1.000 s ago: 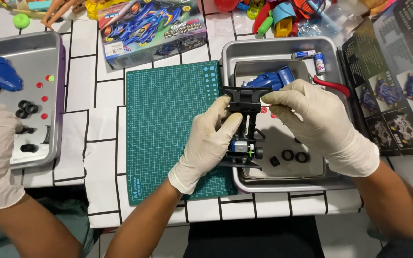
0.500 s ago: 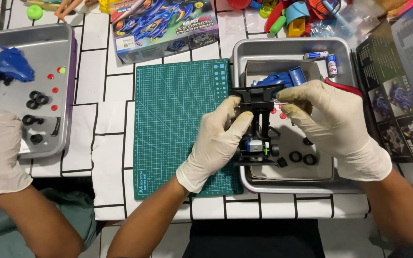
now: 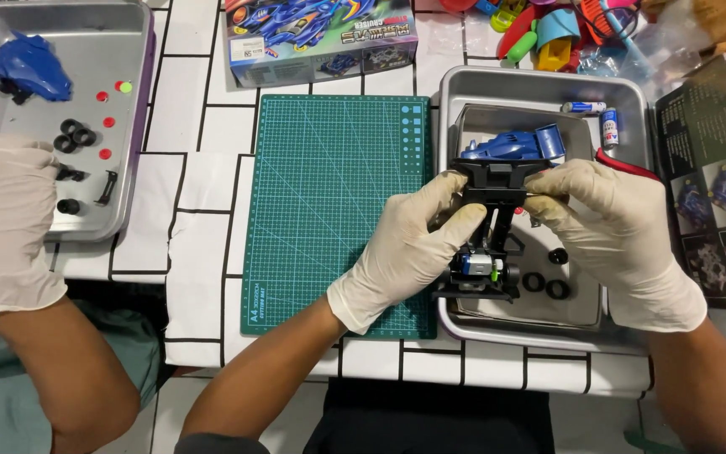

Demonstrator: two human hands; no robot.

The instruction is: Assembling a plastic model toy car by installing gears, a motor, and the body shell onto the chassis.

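Both my hands wear white gloves. My left hand (image 3: pixel 413 252) and my right hand (image 3: pixel 615 235) together grip a black toy car chassis (image 3: pixel 497 175), held upright over the right metal tray (image 3: pixel 539 80). The chassis's lower end, with a small blue and silver motor part (image 3: pixel 479 266), sits near the tray floor. A blue car body shell (image 3: pixel 510 147) lies just behind the chassis. Loose black tyres (image 3: pixel 545 286) lie in the tray beside my right hand.
A green cutting mat (image 3: pixel 329 202) lies at centre, a toy car box (image 3: pixel 321 34) behind it. Two batteries (image 3: pixel 583 107) lie in the right tray. Another person's gloved hand (image 3: pixel 2 219) rests by the left tray (image 3: pixel 128 50), which holds a blue shell (image 3: pixel 31 67) and small parts.
The view has drifted, so everything sits further right in the frame. Both my hands keep their grip on the chassis over the right tray. The other person's hand stays by the left tray.
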